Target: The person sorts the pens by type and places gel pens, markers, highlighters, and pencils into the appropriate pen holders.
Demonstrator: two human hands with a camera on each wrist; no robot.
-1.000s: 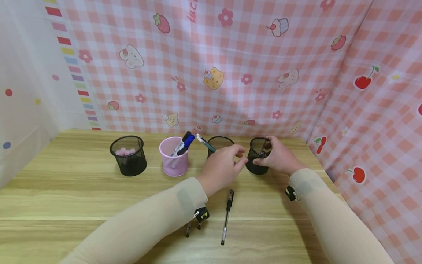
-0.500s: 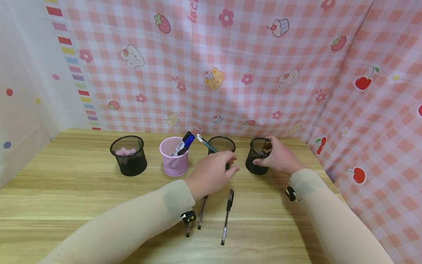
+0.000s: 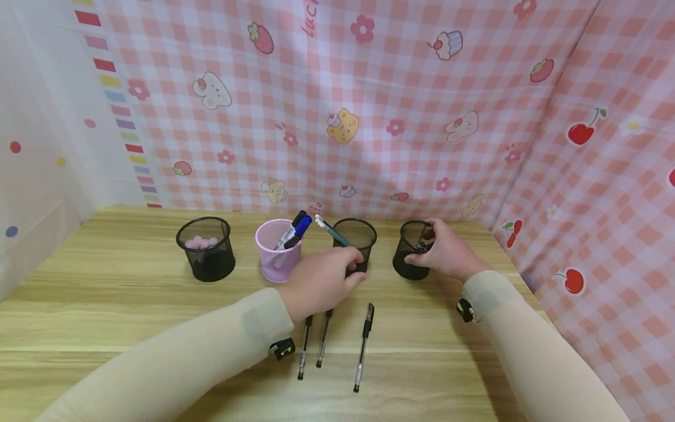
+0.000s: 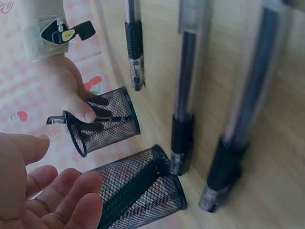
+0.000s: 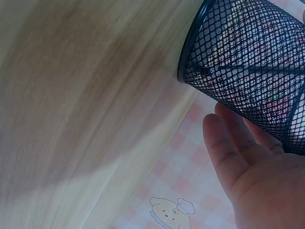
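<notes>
My right hand (image 3: 447, 251) grips the rightmost black mesh pen holder (image 3: 407, 267), thumb on its front and fingers round the far side. A pen (image 4: 57, 120) stands inside it, tip above the rim in the left wrist view. My left hand (image 3: 320, 281) is empty, its fingers loosely bent, in front of another black mesh pen holder (image 3: 362, 235) with a teal pencil (image 3: 338, 236) leaning in it. Below the left hand lie two black-gripped gel pens, the left pen (image 3: 304, 351) and the middle pen (image 3: 324, 341). Farther right lies a third gel pen (image 3: 364, 347).
A pink pen holder (image 3: 271, 268) with blue and black markers (image 3: 289, 237) stands left of centre. At the far left is a black mesh holder (image 3: 213, 266) with pink flower-shaped tops (image 3: 200, 242). A checked cloth (image 3: 401, 76) hangs behind the wooden table (image 3: 132, 316).
My left hand has moved left, away from the rightmost pen holder, uncovering more of the middle holder and the two gel pens. My right hand has stayed on its holder.
</notes>
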